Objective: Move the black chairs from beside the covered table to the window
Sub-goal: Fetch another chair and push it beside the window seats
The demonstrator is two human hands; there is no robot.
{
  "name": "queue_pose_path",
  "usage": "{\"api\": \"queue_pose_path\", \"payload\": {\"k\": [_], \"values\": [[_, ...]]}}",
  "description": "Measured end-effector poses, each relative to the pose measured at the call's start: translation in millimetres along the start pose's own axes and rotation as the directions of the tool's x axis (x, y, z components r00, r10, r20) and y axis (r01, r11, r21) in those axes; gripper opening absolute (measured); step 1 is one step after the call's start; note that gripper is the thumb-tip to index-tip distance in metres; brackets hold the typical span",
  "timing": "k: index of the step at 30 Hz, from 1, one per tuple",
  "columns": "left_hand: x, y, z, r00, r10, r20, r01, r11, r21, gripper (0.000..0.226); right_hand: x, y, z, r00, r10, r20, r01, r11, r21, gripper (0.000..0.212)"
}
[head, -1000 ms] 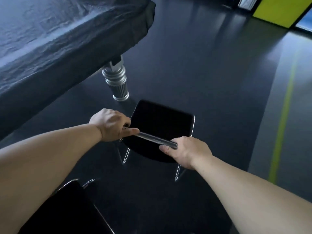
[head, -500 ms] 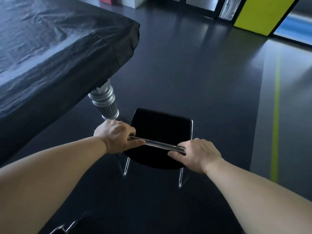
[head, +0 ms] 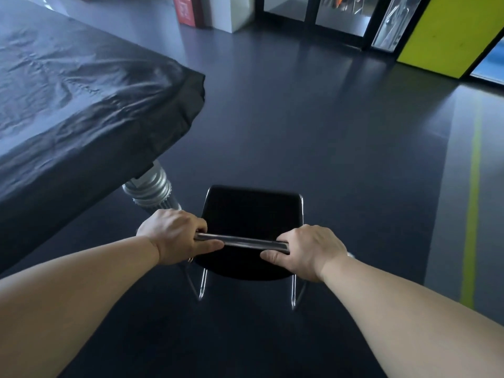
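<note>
A black chair [head: 253, 214] with a chrome frame stands in front of me, its seat facing away. My left hand [head: 174, 236] grips the left end of the metal bar along the top of its backrest. My right hand [head: 308, 251] grips the right end of the same bar. The covered table [head: 68, 105], draped in black cloth, fills the left side, and its ribbed silver leg [head: 152, 189] stands just left of the chair.
Open dark floor stretches ahead and to the right, crossed by a yellow-green line [head: 473, 203]. At the far end are glass doors [head: 338, 12], a yellow-green panel [head: 450, 31], a white pillar [head: 234, 12] and a red sign [head: 185, 9].
The chair and both hands have moved forward past the table corner. The second chair at the lower left has dropped out of view. More of the far wall shows.
</note>
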State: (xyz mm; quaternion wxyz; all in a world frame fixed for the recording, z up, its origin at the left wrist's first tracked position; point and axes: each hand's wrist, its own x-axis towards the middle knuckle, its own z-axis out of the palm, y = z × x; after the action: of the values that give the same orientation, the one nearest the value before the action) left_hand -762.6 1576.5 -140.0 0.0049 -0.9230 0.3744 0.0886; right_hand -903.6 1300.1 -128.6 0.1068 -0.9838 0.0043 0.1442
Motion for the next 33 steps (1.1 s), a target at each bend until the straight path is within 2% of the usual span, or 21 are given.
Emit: {"api": "queue_pose_path", "payload": {"k": [6, 14, 19, 21, 25, 29, 33], "values": [[82.1, 21.5, -15.4, 0.997, -0.080, -0.017, 0.080, 0.997, 0.017, 0.088, 68.1, 77.5, -38.3, 0.998, -0.065, 0.025, 0.066, 0.998, -0.017, 0.077], [174.5, 20.1, -30.6, 0.985, -0.158, -0.065, 0.159, 0.987, 0.013, 0.088, 154.0, 144.5, -75.8, 0.993, -0.110, 0.042, 0.111, 0.994, -0.025, 0.089], [233.6, 8.8, -39.6, 0.978, -0.194, -0.078, 0.196, 0.980, 0.019, 0.085, 211.5, 178.1, -103.8, 0.985, -0.158, 0.065, 0.161, 0.986, -0.038, 0.068], [259.3, -1.6, -44.3, 0.974, -0.212, -0.080, 0.213, 0.977, 0.004, 0.087, 237.8, 187.8, -113.8, 0.985, -0.158, 0.072, 0.161, 0.986, -0.044, 0.074], [312.4, -27.3, -55.4, 0.969, -0.229, -0.094, 0.230, 0.973, -0.007, 0.091, 296.9, 205.6, -134.0, 0.986, -0.149, 0.079, 0.153, 0.987, -0.054, 0.100], [364.4, -50.6, -61.9, 0.960, -0.264, -0.089, 0.264, 0.964, -0.017, 0.091, 359.0, 225.7, -152.1, 0.981, -0.177, 0.077, 0.183, 0.980, -0.077, 0.092], [413.0, -53.8, -68.6, 0.940, -0.332, -0.077, 0.327, 0.943, -0.065, 0.089, 418.5, 261.0, -179.6, 0.967, -0.230, 0.107, 0.243, 0.961, -0.129, 0.096]]}}
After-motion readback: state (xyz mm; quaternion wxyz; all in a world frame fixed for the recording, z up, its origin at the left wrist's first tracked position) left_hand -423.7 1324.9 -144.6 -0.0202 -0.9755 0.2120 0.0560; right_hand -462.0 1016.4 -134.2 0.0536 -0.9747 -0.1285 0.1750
